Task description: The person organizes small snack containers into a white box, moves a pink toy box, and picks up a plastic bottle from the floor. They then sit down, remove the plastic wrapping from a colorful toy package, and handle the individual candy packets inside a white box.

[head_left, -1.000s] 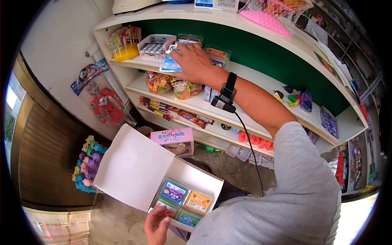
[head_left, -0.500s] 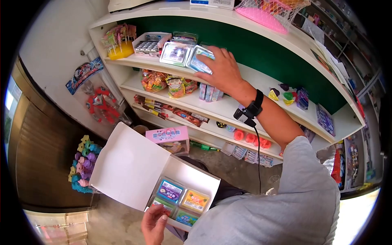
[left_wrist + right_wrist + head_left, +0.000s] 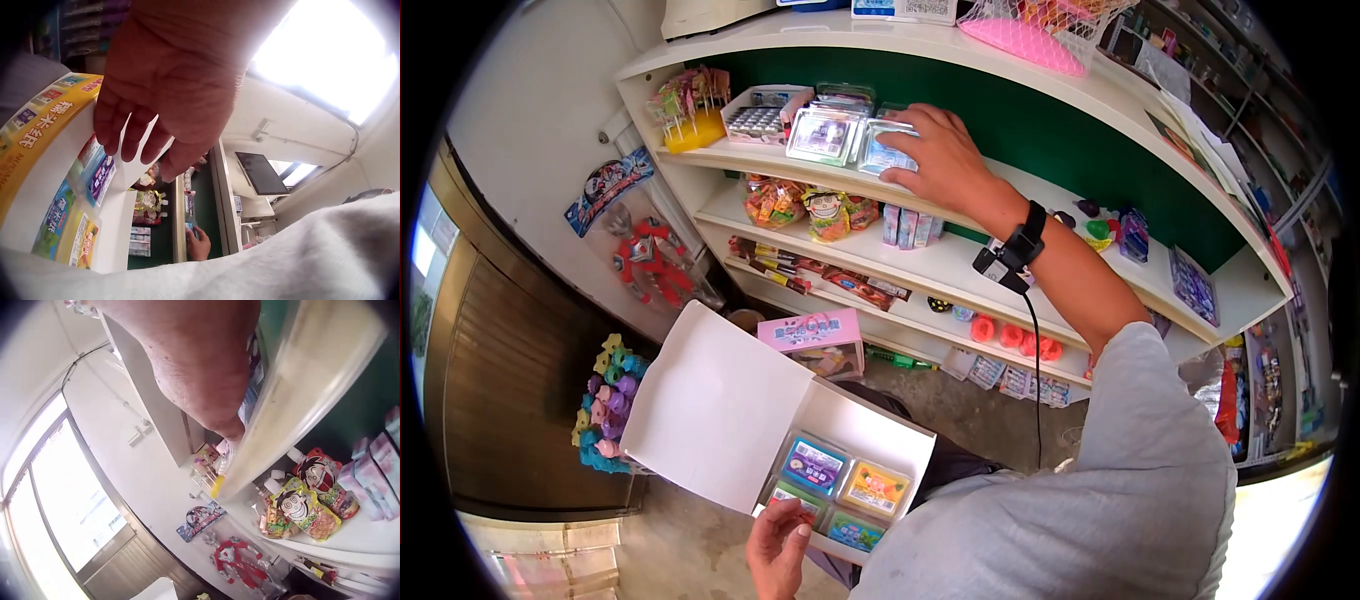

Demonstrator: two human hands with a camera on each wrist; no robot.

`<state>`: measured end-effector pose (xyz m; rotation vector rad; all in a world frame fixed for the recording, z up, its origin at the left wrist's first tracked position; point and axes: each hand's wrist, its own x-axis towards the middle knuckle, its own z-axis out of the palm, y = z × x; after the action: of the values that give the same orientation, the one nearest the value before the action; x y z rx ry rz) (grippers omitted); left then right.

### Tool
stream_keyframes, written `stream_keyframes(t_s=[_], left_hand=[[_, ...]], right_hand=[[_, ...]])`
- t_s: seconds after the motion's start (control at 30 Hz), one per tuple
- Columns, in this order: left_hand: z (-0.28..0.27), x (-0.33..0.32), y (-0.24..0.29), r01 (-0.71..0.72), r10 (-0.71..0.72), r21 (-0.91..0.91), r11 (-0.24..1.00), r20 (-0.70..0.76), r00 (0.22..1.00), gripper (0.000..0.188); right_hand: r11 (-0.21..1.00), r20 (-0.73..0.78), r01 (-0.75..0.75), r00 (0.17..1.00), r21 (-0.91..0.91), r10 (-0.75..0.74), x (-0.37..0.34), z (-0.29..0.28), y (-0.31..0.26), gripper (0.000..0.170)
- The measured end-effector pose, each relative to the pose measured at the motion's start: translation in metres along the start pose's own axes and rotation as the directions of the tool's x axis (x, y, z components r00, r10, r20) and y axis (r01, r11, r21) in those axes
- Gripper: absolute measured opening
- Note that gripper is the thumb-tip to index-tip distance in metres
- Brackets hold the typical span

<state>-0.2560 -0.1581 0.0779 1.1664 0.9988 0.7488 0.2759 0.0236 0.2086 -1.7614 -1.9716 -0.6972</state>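
On the top inner shelf, the right hand grips a clear plastic pack with a light blue label, thumb at its front and fingers over its top. Touching its left side is another clear pack, with more packs behind. Lower down, the left hand rests at the near edge of an open white box, fingers loosely bent by a red and green pack. Blue-purple, yellow and blue-green packs lie in the box. The left wrist view shows the left hand with fingers extended.
Left of the packs stand a small-item carton and lollipops in a yellow base. Candy bags fill the shelf below. A pink box stands behind the white box. A cable hangs from the right wrist.
The right hand has moved right from beside the carton, and a pack it covered now stands uncovered on the shelf. The left hand has barely moved.
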Motion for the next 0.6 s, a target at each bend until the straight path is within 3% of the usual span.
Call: stream_keyframes(t_s=[0.2,0.3,0.5,0.6], left_hand=[[-0.002,0.001,0.001,0.015,-0.016,0.025,1.0,0.016,1.0,0.035],[-0.001,0.002,0.003,0.006,-0.006,0.02,1.0,0.024,1.0,0.035],[-0.001,0.001,-0.001,-0.001,0.001,-0.002,1.0,0.023,1.0,0.035],[0.001,0.001,0.002,0.014,-0.014,0.012,1.0,0.011,1.0,0.035]], right_hand=[[0.985,-0.037,-0.173,0.984,-0.025,0.172,-0.007,-0.005,0.003,0.076],[0.961,0.013,-0.277,0.961,0.016,0.277,-0.007,-0.015,0.004,0.079],[0.955,0.035,-0.286,0.958,0.082,0.284,-0.012,-0.019,0.004,0.087],[0.961,0.078,-0.272,0.96,0.051,0.268,-0.016,-0.008,0.001,0.082]])
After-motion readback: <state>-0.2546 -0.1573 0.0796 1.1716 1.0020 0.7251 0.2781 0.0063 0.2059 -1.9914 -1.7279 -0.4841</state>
